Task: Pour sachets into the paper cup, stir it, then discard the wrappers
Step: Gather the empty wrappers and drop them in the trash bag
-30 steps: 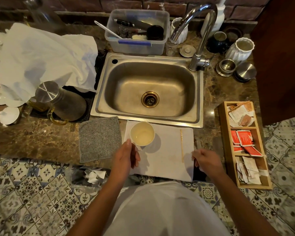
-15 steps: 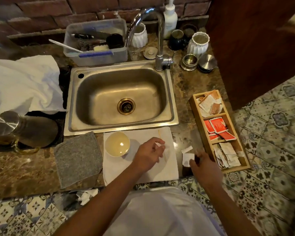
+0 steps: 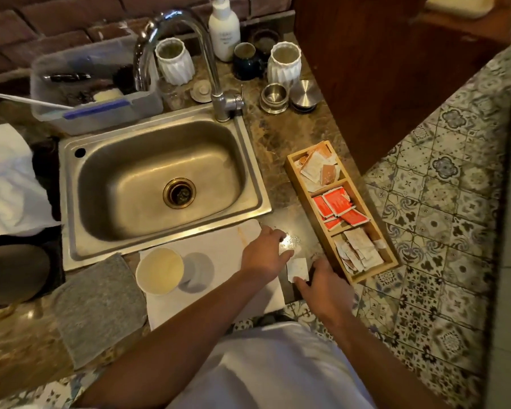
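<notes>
A paper cup (image 3: 160, 270) with pale liquid stands upright on the left part of a white mat (image 3: 219, 290). A thin wooden stirrer (image 3: 242, 237) lies on the mat's far right side. On the counter right of the mat lies a white sachet wrapper (image 3: 298, 269). My right hand (image 3: 325, 286) pinches its near and right edge. My left hand (image 3: 263, 255) reaches across the mat with fingers apart, its thumb at the wrapper's left edge. A wooden box (image 3: 375, 273) just right of my hands holds white, red and orange-white sachets in three compartments.
A steel sink (image 3: 257, 184) with a tall tap (image 3: 219, 93) lies behind the mat. A grey cloth (image 3: 98, 305) sits left of the cup. Jars, a soap bottle (image 3: 224, 28) and metal tins stand behind the tap. A plastic tub (image 3: 101, 110) stands behind the sink's left side, and a tiled floor drops off to the right.
My left hand has let go of the cup and moved right across the mat to the wrapper. My right hand has moved right to the wrapper beside the box. The view has swung right.
</notes>
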Demonstrator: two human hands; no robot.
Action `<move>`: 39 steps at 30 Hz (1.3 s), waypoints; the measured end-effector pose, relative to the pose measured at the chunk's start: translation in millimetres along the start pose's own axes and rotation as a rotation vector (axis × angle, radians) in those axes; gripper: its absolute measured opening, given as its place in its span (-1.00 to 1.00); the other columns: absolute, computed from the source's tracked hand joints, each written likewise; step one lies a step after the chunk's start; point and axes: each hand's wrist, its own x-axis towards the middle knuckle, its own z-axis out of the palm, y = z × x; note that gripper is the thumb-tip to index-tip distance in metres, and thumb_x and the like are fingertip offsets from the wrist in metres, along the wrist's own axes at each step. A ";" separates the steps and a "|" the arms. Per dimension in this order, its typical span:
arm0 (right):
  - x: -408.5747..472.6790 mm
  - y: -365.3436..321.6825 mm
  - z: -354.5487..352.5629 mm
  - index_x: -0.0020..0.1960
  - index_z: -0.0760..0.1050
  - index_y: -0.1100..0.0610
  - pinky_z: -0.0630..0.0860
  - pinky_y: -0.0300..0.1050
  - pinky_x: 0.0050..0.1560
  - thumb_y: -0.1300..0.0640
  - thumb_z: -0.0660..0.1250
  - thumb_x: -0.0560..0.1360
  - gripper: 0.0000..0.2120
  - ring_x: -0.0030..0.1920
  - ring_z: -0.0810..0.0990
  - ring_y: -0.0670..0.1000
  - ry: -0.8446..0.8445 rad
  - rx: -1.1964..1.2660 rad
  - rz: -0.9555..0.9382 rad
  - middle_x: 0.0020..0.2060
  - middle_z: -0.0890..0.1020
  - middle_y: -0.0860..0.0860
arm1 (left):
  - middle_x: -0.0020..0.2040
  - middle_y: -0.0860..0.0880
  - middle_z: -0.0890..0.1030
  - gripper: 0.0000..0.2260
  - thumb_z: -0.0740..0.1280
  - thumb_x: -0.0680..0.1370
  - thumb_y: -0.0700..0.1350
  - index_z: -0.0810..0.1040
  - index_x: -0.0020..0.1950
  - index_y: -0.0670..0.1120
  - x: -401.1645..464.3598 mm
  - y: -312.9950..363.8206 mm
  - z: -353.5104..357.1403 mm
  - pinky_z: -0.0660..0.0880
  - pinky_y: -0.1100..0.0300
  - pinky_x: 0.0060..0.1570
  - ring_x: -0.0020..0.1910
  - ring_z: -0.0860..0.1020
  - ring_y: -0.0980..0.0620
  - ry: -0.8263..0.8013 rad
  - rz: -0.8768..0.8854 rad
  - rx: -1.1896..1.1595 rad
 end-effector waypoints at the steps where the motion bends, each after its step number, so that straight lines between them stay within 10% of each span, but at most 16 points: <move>1: 0.7 -0.1 1.7 0.13 0.35 0.03 0.45 -0.07 -0.26 -0.20 0.35 0.52 -0.62 -0.12 0.71 0.09 0.006 -0.006 0.004 -0.11 0.69 -0.03 | 0.27 0.00 0.51 -0.63 0.39 0.55 0.09 0.52 0.31 0.01 1.1 0.9 2.6 0.57 0.02 0.09 0.13 0.61 -0.04 -0.012 0.006 0.038; 20: 4.1 7.7 11.3 0.12 0.53 0.05 0.64 0.00 -0.14 -0.11 0.26 0.59 -0.74 -0.11 0.68 0.07 -0.038 -0.015 -0.013 -0.11 0.69 0.01 | 0.16 -0.09 0.53 -0.83 0.38 0.56 -0.16 0.60 0.15 -0.10 3.1 6.4 25.7 0.57 0.03 -0.21 -0.07 0.63 -0.12 -0.024 0.109 0.403; 39: 17.1 -6.0 -42.5 -0.16 0.49 -0.02 0.45 -0.13 -0.34 -0.10 0.28 0.61 -0.78 -0.34 0.58 -0.07 0.064 0.360 -0.127 -0.39 0.59 -0.06 | -0.11 0.10 0.62 -0.88 0.33 0.61 0.00 0.63 0.00 0.02 -29.0 -0.8 -48.2 0.44 0.17 -0.18 -0.17 0.55 0.11 0.347 0.018 -0.077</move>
